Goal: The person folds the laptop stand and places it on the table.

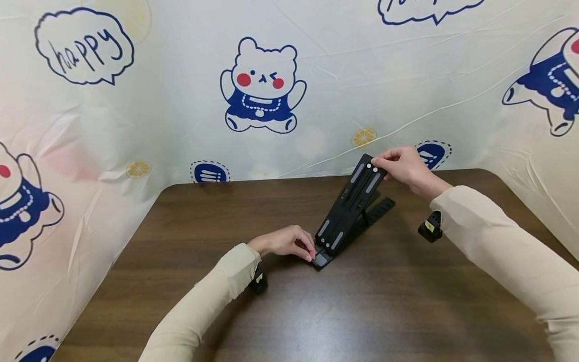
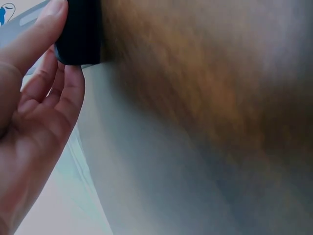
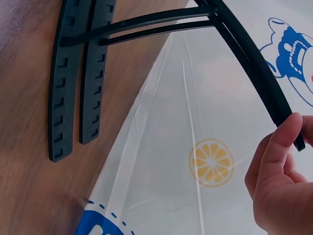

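A black folding laptop stand (image 1: 347, 203) is propped open on the table, its top plate tilted up, with grey pads and white dots along it. My right hand (image 1: 409, 168) pinches the raised upper end between thumb and fingers. In the right wrist view, that hand (image 3: 281, 183) grips the tip of the stand's upper arm (image 3: 257, 73). A strut joins this arm to the notched base rails (image 3: 61, 103). Down at the low front corner, my left hand (image 1: 289, 242) pinches the stand's edge. The left wrist view has thumb and fingers on the black corner (image 2: 82, 34).
A brown wooden table (image 1: 190, 301) lies under the stand. Behind it and at both sides hangs a pale printed cloth (image 1: 181, 110) with bears and lemon slices. Each wrist wears a small black camera, one by the right sleeve (image 1: 479, 216).
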### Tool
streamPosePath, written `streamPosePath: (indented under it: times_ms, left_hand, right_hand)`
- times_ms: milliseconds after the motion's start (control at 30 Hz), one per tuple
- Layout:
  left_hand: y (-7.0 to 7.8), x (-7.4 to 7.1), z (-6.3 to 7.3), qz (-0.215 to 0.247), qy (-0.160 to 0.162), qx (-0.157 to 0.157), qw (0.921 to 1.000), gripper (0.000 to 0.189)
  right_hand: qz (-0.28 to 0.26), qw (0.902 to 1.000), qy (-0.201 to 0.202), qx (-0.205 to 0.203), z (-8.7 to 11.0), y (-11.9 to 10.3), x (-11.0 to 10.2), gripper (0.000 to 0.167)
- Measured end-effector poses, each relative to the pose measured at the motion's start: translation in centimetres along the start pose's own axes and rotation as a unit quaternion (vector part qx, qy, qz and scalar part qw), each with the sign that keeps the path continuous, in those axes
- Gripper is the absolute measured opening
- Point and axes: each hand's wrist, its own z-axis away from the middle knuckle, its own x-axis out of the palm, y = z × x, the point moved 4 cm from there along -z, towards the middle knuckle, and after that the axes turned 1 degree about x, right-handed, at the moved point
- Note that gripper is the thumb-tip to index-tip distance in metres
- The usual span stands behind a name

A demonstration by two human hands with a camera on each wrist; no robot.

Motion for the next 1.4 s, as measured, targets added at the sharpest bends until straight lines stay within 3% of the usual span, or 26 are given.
streamPosePath:
  times_ms: [200,433,633,800,933,1133,1400]
  left_hand:
    - [-0.1,-0.3,0.2,-0.018,0.000,0.010,0.9998,0.007]
    - [0.7,-0.1,0.9,-0.087,0.051,-0.013,0.9949,0.007]
    - [1.5,0.5,1.7,-0.160,0.137,-0.062,0.9756,0.018]
    - [2.1,1.4,2.2,-0.159,0.224,-0.100,0.9563,0.022]
    - [2.3,2.0,2.4,-0.157,0.265,-0.123,0.9433,0.026]
    - [2.6,2.4,2.7,-0.164,0.283,-0.142,0.9344,0.035]
    - [2.6,2.0,2.7,-0.172,0.283,-0.148,0.9319,0.034]
  right_hand:
    - [0.008,0.9999,-0.005,-0.012,0.1,-0.2,0.0,0.035]
    - [0.041,0.9981,-0.018,-0.043,-0.1,-0.2,-0.1,0.037]
    - [0.014,0.9973,-0.012,-0.072,-0.5,0.4,-0.4,0.045]
    - [-0.017,0.9946,0.002,-0.102,-0.9,0.5,-0.3,0.042]
    - [-0.033,0.9937,0.002,-0.107,-1.2,0.8,-0.1,0.039]
    - [-0.060,0.9936,0.002,-0.096,-1.1,1.6,0.1,0.037]
    - [-0.099,0.9890,0.005,-0.110,-1.2,1.7,0.1,0.030]
